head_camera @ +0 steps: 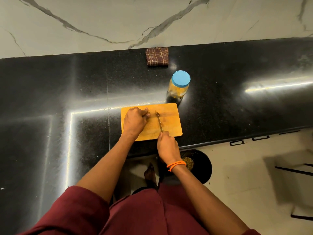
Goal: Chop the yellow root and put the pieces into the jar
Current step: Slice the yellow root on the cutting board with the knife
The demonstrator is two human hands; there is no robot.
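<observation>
A wooden cutting board (171, 128) lies on the black counter near its front edge. My left hand (135, 120) rests on the board's left part with its fingers curled down over something; what lies under them is hidden. My right hand (167, 145) grips the handle of a knife (159, 122), whose blade points away from me across the board. At the blade's tip sits a small dark bit of root (157, 113). Behind the board's far right corner stands a clear jar (178, 87) with a blue lid on; yellow pieces show through its wall.
A folded brown checked cloth (157, 56) lies at the back of the black granite counter (67, 99), against the marble wall. Below the counter edge a round black bin (203, 168) with scraps stands on the floor beside my bare foot (149, 175).
</observation>
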